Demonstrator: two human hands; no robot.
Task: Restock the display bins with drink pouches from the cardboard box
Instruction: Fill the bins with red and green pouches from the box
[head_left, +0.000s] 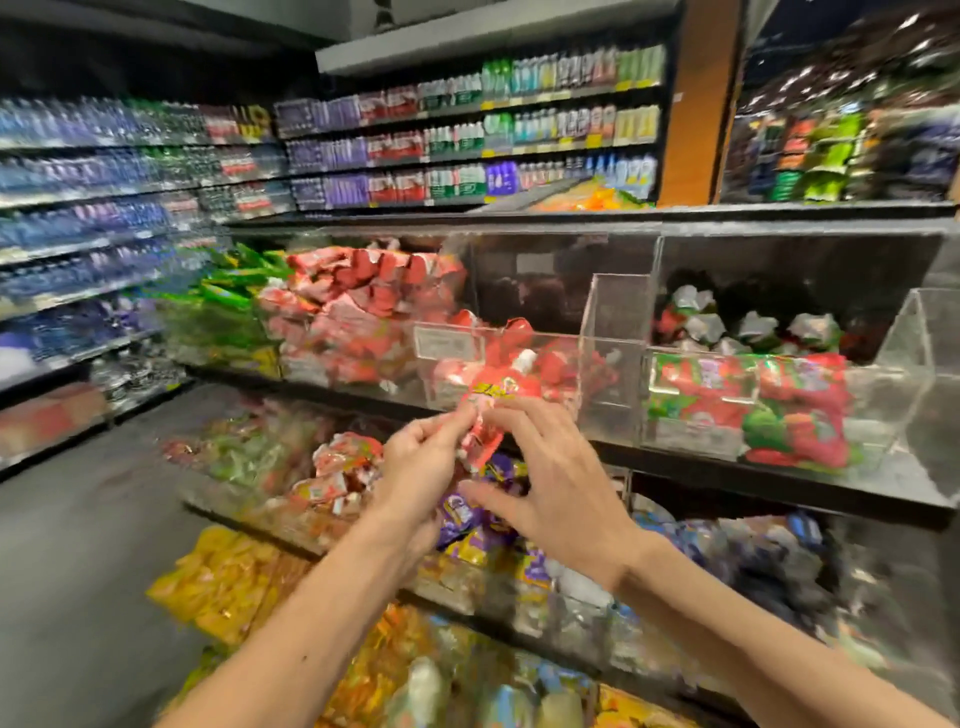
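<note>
Head view: a person stands at a tiered rack of clear acrylic display bins, both bare arms reaching forward. The step in hand appears to be placing one pouch into a bin. The red drink pouch (493, 396) is held up in the air between the two hands, just in front of the middle display bin (613, 332) on the upper shelf. The left grip (421, 457) pinches the pouch's left edge with curled fingertips. The right grip (556, 483) is released, its fingers spread and fairly straight, with the fingertips at the pouch's right side. Motion blur hides whether they press it.

The pouch is bright red with yellow lettering and looks soft and crumpled. A white cap shows near its top, though that may belong to a pouch behind it.

The middle bin holds a low layer of similar red pouches, with room above. The next move probably calls for lifting the pouch over the bin's front wall and letting go. The cardboard box is out of view.
</note>
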